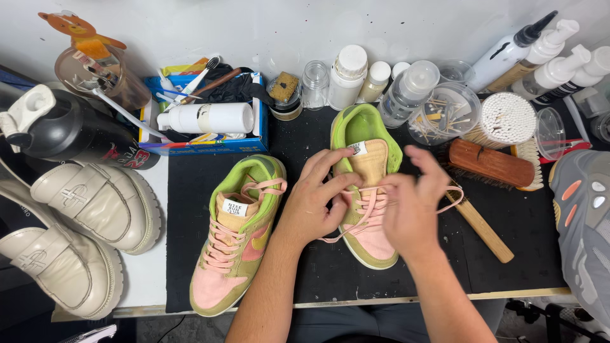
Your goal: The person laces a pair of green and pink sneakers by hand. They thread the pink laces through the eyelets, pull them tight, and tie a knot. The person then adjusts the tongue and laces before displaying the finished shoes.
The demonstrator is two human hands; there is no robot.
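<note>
Both hands, left hand (316, 200) and right hand (410, 206), pinch the pink lace (368, 202) (fingers curled) over the right-side sneaker (367, 152).

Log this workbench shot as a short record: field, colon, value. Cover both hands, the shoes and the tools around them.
Left hand: on the tongue and upper laces of the right-side sneaker
Right hand: pinching the pink lace, which loops out to its right
Second sneaker: laced, untouched, beside the left forearm
Surface: black mat
Cream loafers: pair at the left edge
Grey shoe: right edge, partly cut off
Brush: wooden brush behind the right hand
Swabs: tub of cotton swabs
</note>
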